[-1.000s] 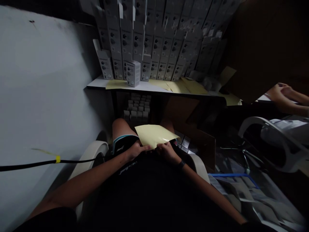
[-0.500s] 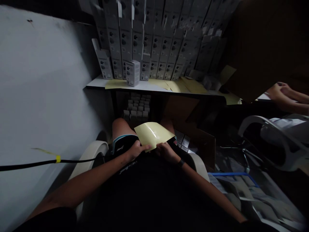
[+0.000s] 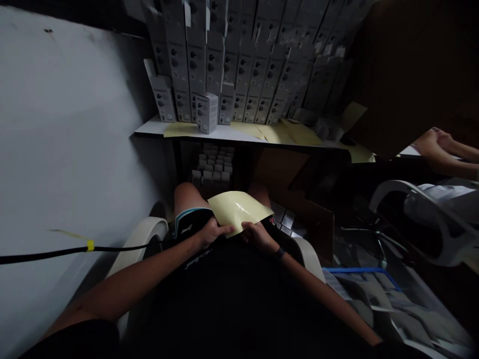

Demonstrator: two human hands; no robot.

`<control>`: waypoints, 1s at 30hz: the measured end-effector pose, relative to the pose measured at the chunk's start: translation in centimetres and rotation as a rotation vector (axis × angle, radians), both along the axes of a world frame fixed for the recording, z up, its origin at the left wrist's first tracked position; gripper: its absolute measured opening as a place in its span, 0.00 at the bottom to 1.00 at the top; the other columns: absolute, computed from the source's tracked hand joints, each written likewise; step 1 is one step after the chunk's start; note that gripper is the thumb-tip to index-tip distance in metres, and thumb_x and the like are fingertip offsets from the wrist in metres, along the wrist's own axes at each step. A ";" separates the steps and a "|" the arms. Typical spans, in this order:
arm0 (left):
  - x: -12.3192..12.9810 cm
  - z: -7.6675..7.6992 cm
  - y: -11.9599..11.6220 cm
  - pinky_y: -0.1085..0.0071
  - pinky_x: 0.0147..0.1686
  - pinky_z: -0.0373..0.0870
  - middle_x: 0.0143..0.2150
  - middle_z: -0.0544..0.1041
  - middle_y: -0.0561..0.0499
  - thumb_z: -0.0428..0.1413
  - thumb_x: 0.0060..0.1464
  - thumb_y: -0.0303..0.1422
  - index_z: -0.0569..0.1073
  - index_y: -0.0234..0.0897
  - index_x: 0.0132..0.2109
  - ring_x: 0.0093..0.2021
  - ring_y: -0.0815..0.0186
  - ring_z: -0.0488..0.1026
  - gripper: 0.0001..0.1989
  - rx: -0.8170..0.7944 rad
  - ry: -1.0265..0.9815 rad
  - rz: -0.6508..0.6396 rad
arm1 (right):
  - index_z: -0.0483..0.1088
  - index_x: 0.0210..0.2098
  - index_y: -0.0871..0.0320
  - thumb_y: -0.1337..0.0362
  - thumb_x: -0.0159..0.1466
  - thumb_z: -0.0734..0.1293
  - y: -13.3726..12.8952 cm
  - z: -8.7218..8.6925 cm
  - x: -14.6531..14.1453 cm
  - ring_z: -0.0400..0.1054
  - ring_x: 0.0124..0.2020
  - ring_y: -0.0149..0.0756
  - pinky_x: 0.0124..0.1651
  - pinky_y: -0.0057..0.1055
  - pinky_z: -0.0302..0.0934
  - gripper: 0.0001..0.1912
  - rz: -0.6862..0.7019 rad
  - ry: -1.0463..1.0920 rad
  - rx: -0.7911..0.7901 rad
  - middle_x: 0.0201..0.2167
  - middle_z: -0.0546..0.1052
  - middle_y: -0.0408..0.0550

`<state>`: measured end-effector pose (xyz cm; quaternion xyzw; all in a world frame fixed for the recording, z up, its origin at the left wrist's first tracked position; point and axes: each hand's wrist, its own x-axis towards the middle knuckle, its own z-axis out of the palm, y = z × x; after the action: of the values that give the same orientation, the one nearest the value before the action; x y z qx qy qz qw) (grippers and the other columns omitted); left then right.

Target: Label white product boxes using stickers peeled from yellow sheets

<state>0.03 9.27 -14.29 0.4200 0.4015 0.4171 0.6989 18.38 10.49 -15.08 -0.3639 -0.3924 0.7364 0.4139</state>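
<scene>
Over my lap I hold a glossy pale yellow sheet [image 3: 239, 207], bowed upward in its middle. My left hand [image 3: 212, 233] is closed on its near left edge, thumb on top. My right hand [image 3: 259, 235] pinches the near edge a little to the right, with a dark band on the wrist. The fingers beneath the sheet are hidden. Beyond it, one small white box [image 3: 207, 113] stands alone near the front edge of the white shelf [image 3: 228, 133].
Tall stacks of printed boxes [image 3: 217, 65] fill the back. Yellow sheets [image 3: 299, 132] lie along the shelf. Beneath it are several open-topped boxes [image 3: 215, 164]. A black cable [image 3: 45, 257] crosses at left. Another person's hands [image 3: 436, 142] and a white chair [image 3: 392, 187] are at right.
The sheet's right corner has shifted slightly right and down, and its far edge sits a little lower. Both hands keep their hold, the right thumb lying slightly farther onto the sheet.
</scene>
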 end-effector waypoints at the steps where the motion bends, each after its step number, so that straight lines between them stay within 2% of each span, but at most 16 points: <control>1: -0.1 0.0 0.0 0.63 0.47 0.73 0.48 0.78 0.37 0.71 0.37 0.39 0.71 0.26 0.55 0.47 0.55 0.76 0.38 0.005 0.001 -0.013 | 0.62 0.28 0.58 0.57 0.51 0.71 0.0 0.1 0.0 0.52 0.14 0.25 0.18 0.26 0.48 0.15 0.003 -0.004 0.007 0.15 0.60 0.35; 4: -0.2 -0.1 0.0 0.63 0.46 0.73 0.46 0.78 0.37 0.70 0.38 0.40 0.71 0.25 0.52 0.45 0.56 0.76 0.36 0.016 0.018 -0.034 | 0.63 0.30 0.58 0.56 0.51 0.70 -0.1 0.3 0.2 0.52 0.14 0.25 0.18 0.26 0.48 0.15 0.014 -0.027 0.021 0.15 0.60 0.35; 8: 0.0 -0.4 0.3 0.65 0.46 0.71 0.46 0.77 0.39 0.69 0.40 0.41 0.68 0.26 0.52 0.45 0.59 0.75 0.35 0.053 0.088 0.001 | 0.61 0.26 0.57 0.53 0.52 0.70 0.1 0.1 0.4 0.51 0.14 0.25 0.18 0.27 0.48 0.17 -0.039 -0.103 0.056 0.13 0.56 0.34; 9: 0.0 -0.6 0.4 0.67 0.47 0.70 0.48 0.75 0.40 0.69 0.41 0.40 0.66 0.28 0.53 0.46 0.61 0.74 0.35 0.094 0.134 0.067 | 0.61 0.24 0.57 0.53 0.52 0.70 0.1 -0.1 0.4 0.52 0.14 0.25 0.19 0.27 0.48 0.18 -0.068 -0.141 0.073 0.13 0.57 0.35; 12: 0.0 -1.2 0.9 0.70 0.47 0.67 0.53 0.69 0.43 0.68 0.42 0.39 0.59 0.34 0.56 0.49 0.65 0.69 0.38 0.286 0.421 0.392 | 0.61 0.18 0.58 0.50 0.55 0.71 0.0 -0.6 0.2 0.54 0.16 0.25 0.20 0.27 0.48 0.23 -0.165 -0.280 0.138 0.13 0.62 0.40; 13: 0.0 -1.3 1.0 0.71 0.47 0.66 0.53 0.68 0.44 0.67 0.44 0.39 0.60 0.34 0.55 0.49 0.65 0.68 0.35 0.362 0.536 0.458 | 0.62 0.17 0.59 0.49 0.56 0.71 -0.1 -0.8 0.1 0.56 0.17 0.26 0.22 0.27 0.49 0.23 -0.190 -0.320 0.160 0.13 0.64 0.42; 14: 0.0 -1.3 1.0 0.71 0.47 0.66 0.51 0.68 0.44 0.65 0.47 0.39 0.62 0.34 0.52 0.48 0.66 0.67 0.30 0.432 0.631 0.465 | 0.63 0.17 0.59 0.49 0.56 0.71 -0.2 -0.9 0.0 0.58 0.18 0.27 0.23 0.27 0.52 0.23 -0.208 -0.352 0.183 0.14 0.66 0.43; 16: -0.1 -1.1 0.9 0.72 0.46 0.65 0.43 0.71 0.47 0.60 0.53 0.41 0.68 0.33 0.44 0.43 0.68 0.67 0.17 0.540 0.717 0.341 | 0.69 0.21 0.60 0.49 0.56 0.72 -0.5 -1.1 -0.3 0.64 0.24 0.31 0.29 0.28 0.59 0.21 -0.230 -0.394 0.230 0.19 0.71 0.45; 17: -0.1 -0.9 0.8 0.73 0.46 0.64 0.40 0.71 0.48 0.57 0.56 0.42 0.70 0.33 0.39 0.41 0.69 0.68 0.14 0.583 0.727 0.257 | 0.71 0.24 0.60 0.49 0.55 0.72 -0.6 -1.1 -0.5 0.68 0.28 0.34 0.33 0.29 0.62 0.19 -0.236 -0.409 0.255 0.23 0.74 0.47; 19: -0.1 -0.6 0.5 0.74 0.43 0.64 0.35 0.72 0.50 0.55 0.59 0.43 0.71 0.33 0.35 0.38 0.69 0.69 0.15 0.621 0.736 0.142 | 0.75 0.30 0.59 0.49 0.55 0.72 -0.7 -1.2 -0.7 0.72 0.35 0.39 0.42 0.32 0.66 0.18 -0.238 -0.433 0.304 0.30 0.78 0.49; 24: -0.2 -1.1 0.4 0.73 0.40 0.62 0.37 0.73 0.49 0.55 0.59 0.44 0.72 0.33 0.36 0.37 0.68 0.69 0.16 0.645 0.823 0.036 | 0.76 0.35 0.58 0.46 0.55 0.71 -0.8 -1.7 -0.4 0.72 0.46 0.47 0.57 0.42 0.64 0.21 -0.216 -0.488 0.417 0.38 0.79 0.54; 30: -0.3 -1.7 0.9 0.74 0.38 0.62 0.38 0.75 0.48 0.51 0.61 0.41 0.74 0.33 0.39 0.37 0.69 0.70 0.15 0.672 0.903 -0.029 | 0.78 0.34 0.58 0.44 0.53 0.71 -0.3 -3.4 0.2 0.72 0.46 0.51 0.62 0.48 0.59 0.23 -0.220 -0.569 0.528 0.39 0.80 0.58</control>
<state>-0.26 10.15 -15.95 0.7618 0.4999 0.2913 0.2913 18.56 10.14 -18.44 -0.4741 -0.6259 0.4314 0.4443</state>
